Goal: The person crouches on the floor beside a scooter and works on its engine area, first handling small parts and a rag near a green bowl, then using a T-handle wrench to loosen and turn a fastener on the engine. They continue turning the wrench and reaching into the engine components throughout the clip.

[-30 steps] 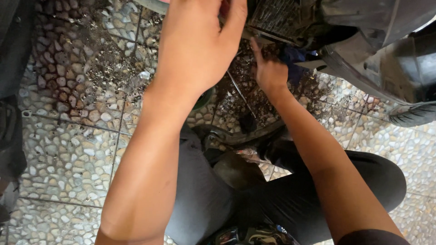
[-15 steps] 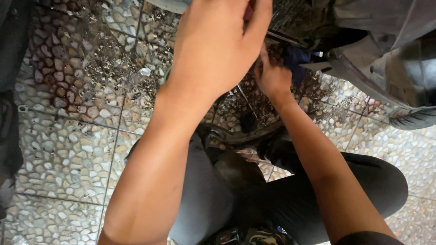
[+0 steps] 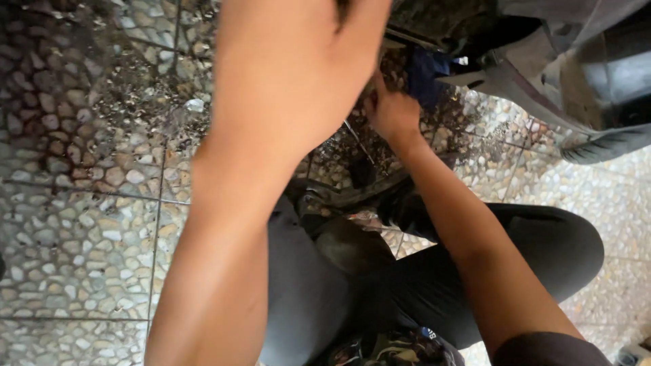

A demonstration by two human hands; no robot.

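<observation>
— So, what do you see from up there?

— Well, I look down at my left hand (image 3: pixel 291 74). It is big and very close to the camera, raised up to the dirty grey machine (image 3: pixel 542 54) at the top. Its fingers run off the top edge, so I cannot tell if they are open or closed.

— And the other hand?

— My right hand (image 3: pixel 393 115) is lower and farther off, under the machine. The fingers are curled in, with one finger pointing up at the underside. I cannot tell if it holds anything — it is too dark there. A blue bit (image 3: pixel 424 71) sits just beside it, up and to the right.

— What is around you?

— A pebble floor (image 3: pixel 81 251) with wet, dirty marks near the machine. A thin metal rod (image 3: pixel 356 139) goes down from the right hand toward my knees. My legs in dark trousers (image 3: pixel 434 278) are bent below. A black tyre (image 3: pixel 603 146) shows at the right edge, well apart from both hands.
</observation>
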